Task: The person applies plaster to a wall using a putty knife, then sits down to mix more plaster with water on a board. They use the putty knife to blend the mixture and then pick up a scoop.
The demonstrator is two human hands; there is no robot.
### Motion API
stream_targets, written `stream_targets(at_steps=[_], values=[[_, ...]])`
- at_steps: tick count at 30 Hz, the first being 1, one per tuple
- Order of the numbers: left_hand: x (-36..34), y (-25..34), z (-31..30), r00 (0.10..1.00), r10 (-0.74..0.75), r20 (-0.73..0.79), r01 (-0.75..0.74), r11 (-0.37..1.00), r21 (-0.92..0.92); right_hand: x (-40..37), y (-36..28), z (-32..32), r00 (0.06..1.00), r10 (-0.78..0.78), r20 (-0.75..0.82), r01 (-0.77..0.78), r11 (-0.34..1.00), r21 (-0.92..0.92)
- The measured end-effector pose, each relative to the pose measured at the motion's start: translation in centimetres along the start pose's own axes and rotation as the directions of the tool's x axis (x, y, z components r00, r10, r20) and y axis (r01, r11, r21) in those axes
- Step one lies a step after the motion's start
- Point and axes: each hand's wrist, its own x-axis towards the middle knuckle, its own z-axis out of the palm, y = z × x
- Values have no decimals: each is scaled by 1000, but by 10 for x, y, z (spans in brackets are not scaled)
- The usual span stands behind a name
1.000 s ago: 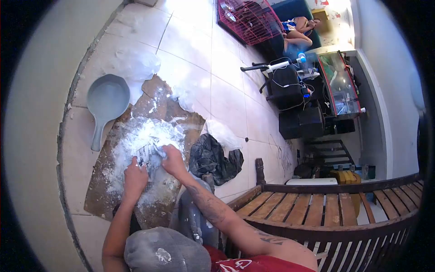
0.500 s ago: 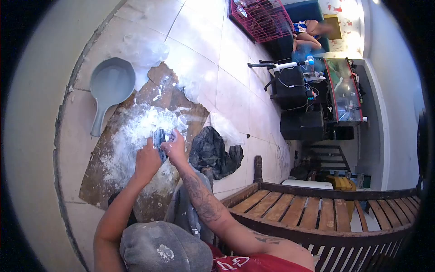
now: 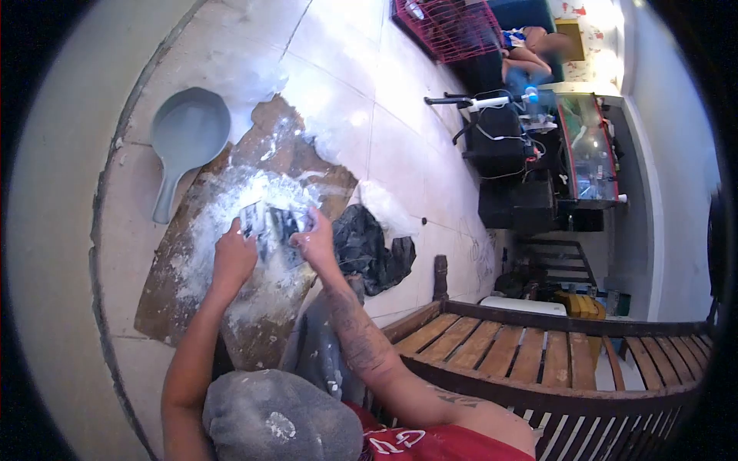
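Note:
Over a white powdery heap (image 3: 211, 242) on a worn brown board (image 3: 165, 296), both of my hands are closed on flat, shiny metal blades that look like scrapers. My left hand (image 3: 234, 257) grips one blade (image 3: 252, 220) by its near edge. In my right hand (image 3: 314, 240) is another, darker blade (image 3: 284, 223), tilted beside the first. White material smears both blades, and glare blurs their edges. Close to my right hand lies a crumpled black plastic bag (image 3: 365, 250).
A grey dipper (image 3: 190, 131) rests at the board's left edge. White plastic (image 3: 384, 207) lies behind the black bag. A slatted wooden bench (image 3: 507, 353) stands at right. Farther off are a pink wire cage (image 3: 450, 29), a glass tank (image 3: 588, 146) and a seated person (image 3: 526, 58).
My hands have moved apart, left hand to the left and right hand to the right. The blades, close together before, now lie spread side by side.

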Motion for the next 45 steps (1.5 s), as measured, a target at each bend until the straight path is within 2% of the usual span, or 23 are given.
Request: stream_targets(at_steps=[2,3,4,5,6,7,10,14,17,20,21,24,25,28,29,30,33,36,37,40,41,44,45], values=[[-7,1,-4,999,-30,22,30,999,-30,6,3,-17,986,65,150,-37,983,-182],[-7,2,-7,998,-31,56,37,994,-102,7,4,-22,990,6,143,29,969,-245],[-10,-5,-4,998,38,-48,-44,992,-121,10,12,-24,983,-118,138,154,947,-283],[-10,-19,7,987,71,-142,-84,993,-87,2,-17,-30,980,-63,188,109,963,-247],[-17,-14,-8,999,-43,-25,40,996,-85,3,-7,-30,984,-24,178,65,971,-229],[-19,-30,1,996,-9,-85,2,997,-82,5,0,-31,981,18,192,36,961,-274],[-58,-69,9,983,19,-185,-44,990,-132,5,18,-26,982,-48,180,95,961,-258],[-103,-96,16,961,57,-272,-148,933,-328,-3,11,-17,969,-100,225,191,884,-427],[-136,-128,27,961,22,-276,-103,954,-282,-2,6,-17,988,-53,142,113,884,-454],[-148,-126,23,966,-82,-247,-11,936,-352,23,49,-6,977,-125,175,201,822,-533],[-151,-141,29,961,-80,-266,-10,948,-319,21,42,-3,971,-59,232,190,781,-595],[-144,-132,27,965,-83,-249,-11,934,-357,18,33,-1,939,-38,342,247,767,-592],[-141,-129,24,969,-21,-248,-17,989,-148,12,23,0,929,-66,365,294,730,-617],[-140,-133,26,973,37,-227,-76,983,-166,-2,3,-4,844,-252,473,515,630,-582],[-141,-136,26,972,58,-228,-82,992,-97,-4,10,-2,792,-386,472,608,570,-553],[-142,-143,29,963,90,-255,-88,996,21,-10,4,-3,786,-393,476,613,590,-525],[-139,-140,31,972,21,-234,-75,972,-224,-16,-21,1,777,-396,490,625,582,-520],[-137,-142,32,958,115,-264,-144,985,-92,-20,-6,13,722,-432,541,692,459,-557],[-138,-141,32,965,80,-249,-124,979,-163,-24,4,24,646,-575,503,752,363,-550],[-135,-132,26,981,56,-188,-67,996,-57,-28,6,17,657,-369,658,753,371,-544],[-137,-127,27,979,44,-198,-80,981,-178,-26,7,12,648,-394,651,760,389,-521],[-138,-138,29,980,35,-196,-60,991,-122,-14,7,3,720,-272,639,676,484,-556],[-138,-135,29,976,37,-217,-63,991,-115,-11,4,4,749,-355,559,656,515,-552]])
